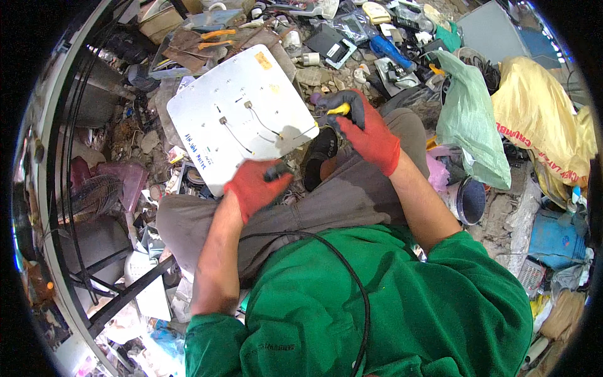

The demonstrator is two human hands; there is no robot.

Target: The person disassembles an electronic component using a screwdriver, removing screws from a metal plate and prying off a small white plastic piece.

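A white square panel [245,85] lies tilted before me, with small screws and short dark cables with gold-coloured ends on its face. My left hand [256,187], in a red glove with dark grey fingers, is at the panel's near edge. Its fingers are curled; what they may hold is hidden. Beyond the panel's right edge, my right hand [367,129], gloved the same way, is closed around a yellow-handled tool [340,109]. The tool's working end is too small to make out; it is close to a cable end at the panel's right corner.
Orange-handled tools [217,39] lie in a tray behind the panel. Electronic scrap and a blue tool [391,51] cover the ground beyond. A green bag [471,122], a yellow bag [540,113] and a bucket [470,201] stand right. A metal frame [59,207] runs along the left.
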